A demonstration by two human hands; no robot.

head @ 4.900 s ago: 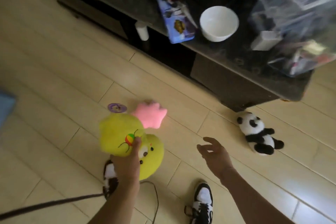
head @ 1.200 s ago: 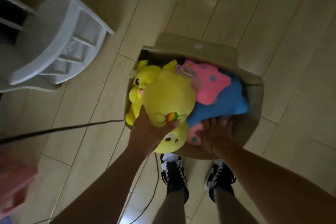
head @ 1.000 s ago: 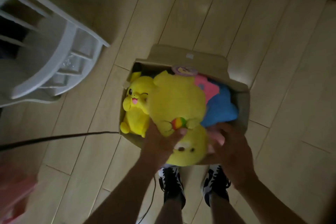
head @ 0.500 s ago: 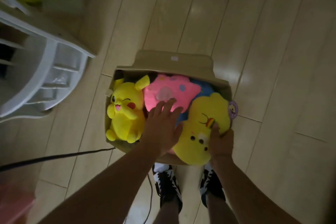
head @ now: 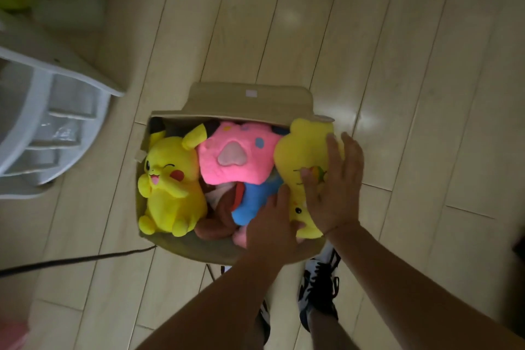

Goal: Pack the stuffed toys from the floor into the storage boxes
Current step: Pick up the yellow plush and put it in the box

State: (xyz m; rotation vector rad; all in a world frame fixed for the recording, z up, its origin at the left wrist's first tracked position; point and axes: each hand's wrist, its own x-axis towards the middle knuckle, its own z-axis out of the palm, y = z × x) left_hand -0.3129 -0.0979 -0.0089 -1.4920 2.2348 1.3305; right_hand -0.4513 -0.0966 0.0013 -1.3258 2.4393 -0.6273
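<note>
A beige fabric storage box [head: 250,99] stands on the wooden floor, full of stuffed toys. A yellow mouse toy [head: 170,179] fills its left side, with a pink star toy [head: 233,156] in the middle and a blue toy [head: 252,202] below that. A yellow round plush [head: 301,150] stands on end against the right wall. My right hand [head: 332,179] presses flat on this plush with straight fingers. My left hand [head: 272,224] rests at the near rim, touching the plush's lower left side and covering part of the blue toy.
A white chair [head: 48,122] stands to the left of the box. A dark cable [head: 79,260] runs across the floor from the left to the box's near corner. My two shoes [head: 318,284] are just behind the box. Bare floor lies to the right.
The yellow round plush went from on top of the toys to the box's right side. My left hand slid off the pink toy toward the plush, and my right hand flattened on it.
</note>
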